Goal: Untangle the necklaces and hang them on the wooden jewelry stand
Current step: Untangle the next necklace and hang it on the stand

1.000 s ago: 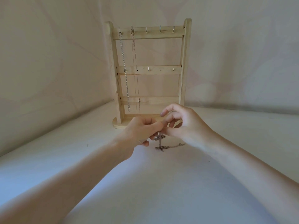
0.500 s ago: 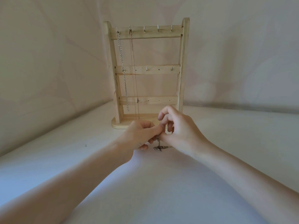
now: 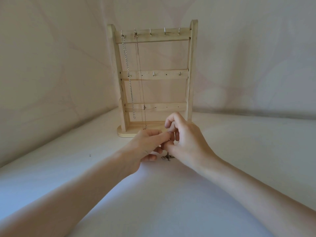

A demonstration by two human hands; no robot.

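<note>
- Two necklaces already hang on the wooden jewelry stand (image 3: 153,79), which is upright at the back of the tabletop (image 3: 171,194) against a pale backdrop.
- The silver chain (image 3: 127,69) hangs from the leftmost hook of the top rail, and its lower end reaches just below the bottom rail.
- The thinner chain (image 3: 140,77) hangs from the second hook, just beside the first, and its lower end nearly touches the stand's base.
- The three remaining hooks (image 3: 165,32) on the top rail carry nothing, so there is room for what is left.
- A tangled clump of chain (image 3: 167,157) is not yet sorted out; it sits just in front of the stand, its lowest part resting on or barely above the tabletop (which of the two cannot be told).
- The left hand (image 3: 147,144) has its fingers curled with the tips closed together where the chain rises, apparently pinching it.
- The right hand (image 3: 184,139) meets it fingertip to fingertip, thumb and fingers closed at the same spot; the strand between them is mostly hidden.
- Judged from this, the work is partway through: loosening the clump remains, then hanging each freed piece (how many are in it cannot be told).
</note>
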